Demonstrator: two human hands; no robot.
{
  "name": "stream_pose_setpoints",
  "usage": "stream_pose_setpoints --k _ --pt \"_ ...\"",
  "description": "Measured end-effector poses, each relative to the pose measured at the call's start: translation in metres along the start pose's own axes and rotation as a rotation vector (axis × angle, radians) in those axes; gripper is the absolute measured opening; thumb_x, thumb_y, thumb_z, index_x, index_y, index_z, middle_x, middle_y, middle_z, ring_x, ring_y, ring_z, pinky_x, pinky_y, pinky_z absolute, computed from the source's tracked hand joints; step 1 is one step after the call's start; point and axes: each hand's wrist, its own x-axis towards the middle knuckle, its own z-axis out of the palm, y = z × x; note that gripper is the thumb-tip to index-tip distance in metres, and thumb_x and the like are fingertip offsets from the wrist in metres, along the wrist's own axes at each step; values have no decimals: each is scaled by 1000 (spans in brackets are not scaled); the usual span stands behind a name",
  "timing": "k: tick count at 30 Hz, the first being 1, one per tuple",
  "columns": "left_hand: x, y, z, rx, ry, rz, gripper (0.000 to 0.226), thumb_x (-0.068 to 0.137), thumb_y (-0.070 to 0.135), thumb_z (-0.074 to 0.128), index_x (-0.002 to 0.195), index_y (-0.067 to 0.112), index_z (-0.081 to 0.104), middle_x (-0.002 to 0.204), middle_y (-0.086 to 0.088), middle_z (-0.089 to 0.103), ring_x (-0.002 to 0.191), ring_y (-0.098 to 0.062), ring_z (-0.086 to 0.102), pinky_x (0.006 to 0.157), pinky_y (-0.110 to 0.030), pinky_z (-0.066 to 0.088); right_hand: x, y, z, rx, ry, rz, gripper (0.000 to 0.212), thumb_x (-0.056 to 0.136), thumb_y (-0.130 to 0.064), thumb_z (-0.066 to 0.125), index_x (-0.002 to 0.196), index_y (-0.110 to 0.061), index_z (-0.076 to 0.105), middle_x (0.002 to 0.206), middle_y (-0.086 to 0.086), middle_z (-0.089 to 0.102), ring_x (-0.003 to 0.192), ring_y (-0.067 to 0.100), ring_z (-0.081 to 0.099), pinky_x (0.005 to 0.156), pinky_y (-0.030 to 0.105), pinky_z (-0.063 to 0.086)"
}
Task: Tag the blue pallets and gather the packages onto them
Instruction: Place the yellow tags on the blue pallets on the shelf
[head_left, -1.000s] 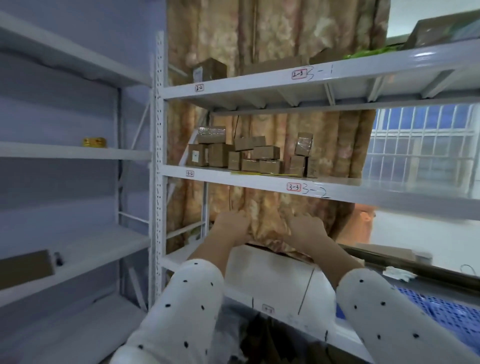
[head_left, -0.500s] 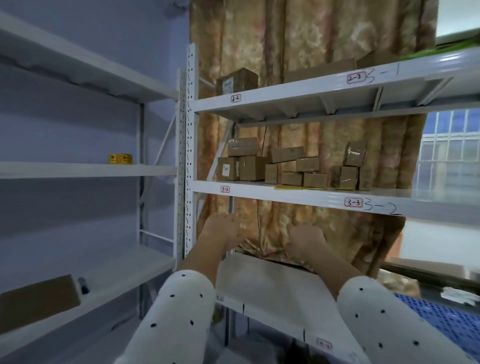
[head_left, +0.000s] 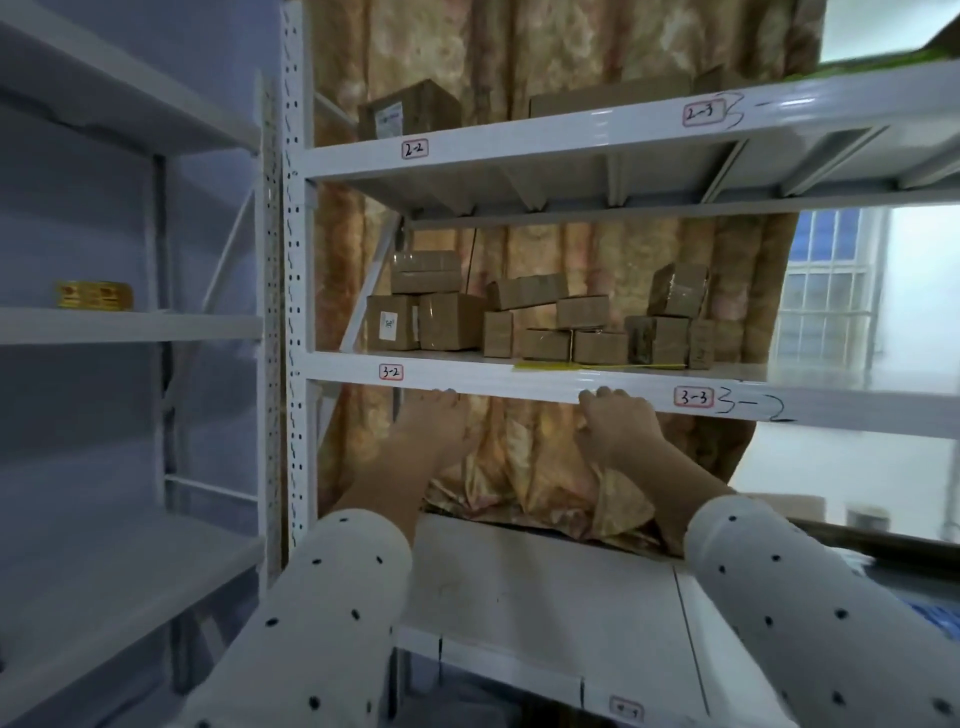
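Left hand (head_left: 434, 423) and right hand (head_left: 618, 423) mid-frame, empty, fingers loose, below small brown cardboard packages (head_left: 540, 322); fingertips at white metal shelf edge (head_left: 519, 382).

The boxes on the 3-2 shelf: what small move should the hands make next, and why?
Probably raise both hands over the shelf edge and take hold of a box. The left hand and right hand are just below that edge, holding nothing, and the boxes sit directly above them.

Glossy white metal shelf (head_left: 571, 382), matt cardboard packages (head_left: 452, 322), patterned cloth curtain (head_left: 519, 457).
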Motion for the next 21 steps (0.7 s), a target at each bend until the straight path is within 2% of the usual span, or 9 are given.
stream_pose_setpoints --k 5,7,10,13,17,20,21 --pt "61 -10 4 -19 18 21 61 98 48 38 145 9 31 146 -13 35 133 -28 35 107 -40 29 57 16 -6 4 95 -34 36 96 -31 46 123 -8 50 120 12 55 106 31 57 73 32 42" --pt "88 -13 1 -59 60 34 63 96 51 41 143 9 34 142 -13 39 130 -28 37 104 -39 31 81 27 -10 20 106 -40 32 96 -27 46 121 -6 51 117 13 57 104 31 57 72 33 42" --pt "127 -17 -1 -95 91 84 73 88 61 49 140 10 39 135 -11 43 125 -28 40 100 -39 33 113 39 -7 43 25 -41 29 95 -21 44 120 -8 52 116 11 60 103 31 58 73 34 43" --pt "154 -21 4 -174 37 146 85 80 68 55 140 11 37 133 -11 43 121 -26 40 98 -38 33 138 48 2 64 -143 -92 30 97 -29 45 120 -14 55 115 4 59 109 27 56 87 35 44" --pt "190 -27 13 -387 -96 163 104 71 75 60 150 17 24 151 -9 29 136 -30 30 110 -45 31 155 63 12 150 -211 -31 31 93 -33 50 114 -13 62 111 7 61 102 26 56 82 32 43" --pt "212 -21 19 -580 -182 224 123 46 89 62 145 20 34 151 -4 34 135 -26 36 111 -46 34 167 70 21 291 -245 -8 27 91 -29 53 110 -12 66 105 3 63 98 23 57 84 33 47" --pt "219 -19 21 -626 -211 234 124 44 87 64 145 20 34 149 -3 36 134 -25 38 110 -44 35 171 72 23 333 -253 -2 24 91 -27 55 106 -12 68 102 2 64 98 22 58 85 32 47"
